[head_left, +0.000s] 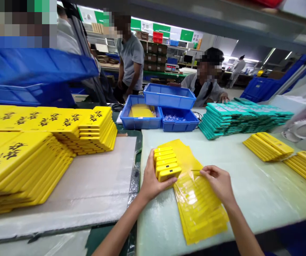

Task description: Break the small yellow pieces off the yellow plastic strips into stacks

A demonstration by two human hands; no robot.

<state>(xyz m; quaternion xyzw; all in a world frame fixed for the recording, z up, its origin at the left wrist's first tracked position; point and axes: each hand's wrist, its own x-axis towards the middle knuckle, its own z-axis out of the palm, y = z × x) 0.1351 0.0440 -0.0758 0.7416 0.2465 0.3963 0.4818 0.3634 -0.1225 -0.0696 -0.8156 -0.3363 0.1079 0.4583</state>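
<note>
Left hand: is curling, half closed, around a row of yellow cases, holding them beside yellow sheets.
Right hand: is pinching a thin yellow strip between thumb and finger.
Yellow sheets: are lying overlapped on the pale table.

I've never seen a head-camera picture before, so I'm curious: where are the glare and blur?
Head view: white glare spots the glossy yellow sheets; head view: the upper blue bin at far left is smeared, edges soft; head view: the yellow cases in the left hand look clearer.
</note>
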